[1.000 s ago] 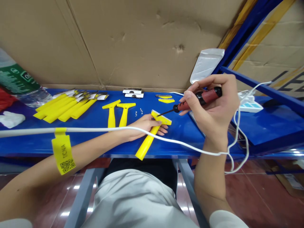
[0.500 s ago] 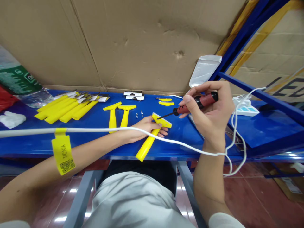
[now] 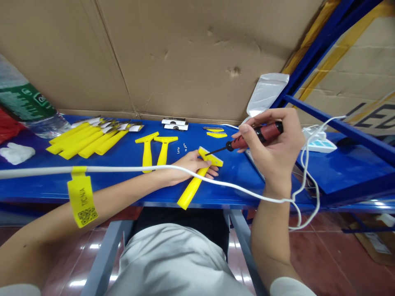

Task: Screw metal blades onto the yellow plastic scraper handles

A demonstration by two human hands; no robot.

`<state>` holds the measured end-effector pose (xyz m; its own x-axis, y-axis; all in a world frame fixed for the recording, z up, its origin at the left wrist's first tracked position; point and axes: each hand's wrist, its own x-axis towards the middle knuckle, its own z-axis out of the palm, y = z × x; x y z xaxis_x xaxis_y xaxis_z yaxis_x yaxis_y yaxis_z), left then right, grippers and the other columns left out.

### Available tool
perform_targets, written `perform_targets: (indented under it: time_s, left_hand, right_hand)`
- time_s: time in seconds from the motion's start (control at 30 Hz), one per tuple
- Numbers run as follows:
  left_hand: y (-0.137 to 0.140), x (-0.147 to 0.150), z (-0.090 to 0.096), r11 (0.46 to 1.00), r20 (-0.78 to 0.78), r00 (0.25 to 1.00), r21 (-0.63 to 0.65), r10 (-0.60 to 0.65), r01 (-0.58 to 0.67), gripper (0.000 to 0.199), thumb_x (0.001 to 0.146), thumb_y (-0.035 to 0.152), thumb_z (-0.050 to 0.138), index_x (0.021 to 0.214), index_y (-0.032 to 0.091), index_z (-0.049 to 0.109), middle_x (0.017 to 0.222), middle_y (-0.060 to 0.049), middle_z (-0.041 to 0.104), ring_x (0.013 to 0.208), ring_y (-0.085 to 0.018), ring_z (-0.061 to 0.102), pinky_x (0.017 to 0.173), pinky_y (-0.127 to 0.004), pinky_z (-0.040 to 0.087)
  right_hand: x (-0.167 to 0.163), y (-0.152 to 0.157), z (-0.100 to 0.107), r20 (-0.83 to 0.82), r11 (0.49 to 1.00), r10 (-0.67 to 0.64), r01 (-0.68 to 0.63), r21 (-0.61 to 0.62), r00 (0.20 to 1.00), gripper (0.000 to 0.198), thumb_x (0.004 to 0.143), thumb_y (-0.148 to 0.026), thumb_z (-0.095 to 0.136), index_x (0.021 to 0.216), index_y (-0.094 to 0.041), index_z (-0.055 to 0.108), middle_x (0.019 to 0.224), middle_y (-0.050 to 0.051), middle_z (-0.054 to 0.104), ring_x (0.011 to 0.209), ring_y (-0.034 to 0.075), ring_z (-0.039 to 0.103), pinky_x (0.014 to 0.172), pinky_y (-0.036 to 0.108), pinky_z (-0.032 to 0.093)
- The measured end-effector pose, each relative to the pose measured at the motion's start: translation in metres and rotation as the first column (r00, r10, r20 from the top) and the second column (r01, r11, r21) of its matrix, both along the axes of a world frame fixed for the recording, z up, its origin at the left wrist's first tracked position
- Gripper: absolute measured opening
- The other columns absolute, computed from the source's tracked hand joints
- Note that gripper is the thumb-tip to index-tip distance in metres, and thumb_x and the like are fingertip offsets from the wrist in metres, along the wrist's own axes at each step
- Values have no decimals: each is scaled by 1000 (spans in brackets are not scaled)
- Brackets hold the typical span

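Note:
A yellow scraper (image 3: 190, 191) is gripped near its head by my left hand (image 3: 187, 166), with its handle slanting toward the bench's front edge. My right hand (image 3: 273, 148) is closed around a screwdriver (image 3: 239, 142) with a red and black handle. The screwdriver's thin dark tip meets the scraper's wide head. Left of my left hand lie two yellow scraper bodies (image 3: 147, 154). Several small white screws or bits (image 3: 184, 147) are scattered beside them. Beyond the held scraper are narrow yellow strips (image 3: 217, 134).
Several finished-looking yellow scrapers with blades (image 3: 89, 142) lie at the left by a water bottle (image 3: 33, 107). Small blade boxes (image 3: 175, 124) stand at the back. A white cable (image 3: 123, 168) with a tag crosses my view. A blue frame (image 3: 348, 127) bounds the right.
Almost nothing differs. The view has shifted very slightly, while both hands keep their holds and the screwdriver tip stays at the scraper's head.

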<state>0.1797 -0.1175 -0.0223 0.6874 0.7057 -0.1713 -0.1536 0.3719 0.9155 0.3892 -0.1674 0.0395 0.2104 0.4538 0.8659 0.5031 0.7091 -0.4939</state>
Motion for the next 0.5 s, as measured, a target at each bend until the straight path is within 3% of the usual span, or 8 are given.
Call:
perform_targets:
  time_s: [0.1, 0.17, 0.3, 0.5]
  left_hand:
    - [0, 0, -1, 1000, -20, 1000, 16, 15, -14, 11, 106, 4, 71, 108, 7, 81, 105, -18, 87, 87, -23, 86, 82, -33, 72]
    - [0, -1, -2, 1000, -23, 1000, 26, 16, -16, 8, 106, 5, 73, 109, 8, 80, 106, -18, 87, 87, -23, 87, 83, -34, 72]
    - [1, -2, -5, 999, -5, 1000, 53, 1, -1, 11, 103, 14, 85, 111, 10, 78, 108, -18, 87, 89, -24, 87, 83, -37, 73]
    - [1, -1, -3, 1000, -8, 1000, 17, 8, -8, 4, 104, 7, 78, 107, 8, 80, 105, -18, 87, 87, -23, 86, 83, -35, 72]
  right_hand:
    - [5, 2, -1, 81, 991, -129, 126, 47, 988, 32, 94, -43, 97, 106, -28, 71, 93, 2, 76, 81, 24, 80, 78, 42, 71]
    - [9, 4, -2, 98, 988, -150, 146, 43, 984, 33, 92, -41, 98, 107, -28, 72, 90, 1, 76, 75, 23, 77, 75, 41, 70]
    - [12, 5, -6, 52, 999, -33, 33, -7, 998, 28, 98, -39, 91, 115, -30, 71, 96, 1, 77, 63, 19, 71, 56, 35, 63]
    - [11, 6, -5, 123, 998, 60, -61, 0, 991, 36, 94, -30, 88, 121, -31, 65, 100, 1, 75, 87, 24, 76, 78, 42, 68]
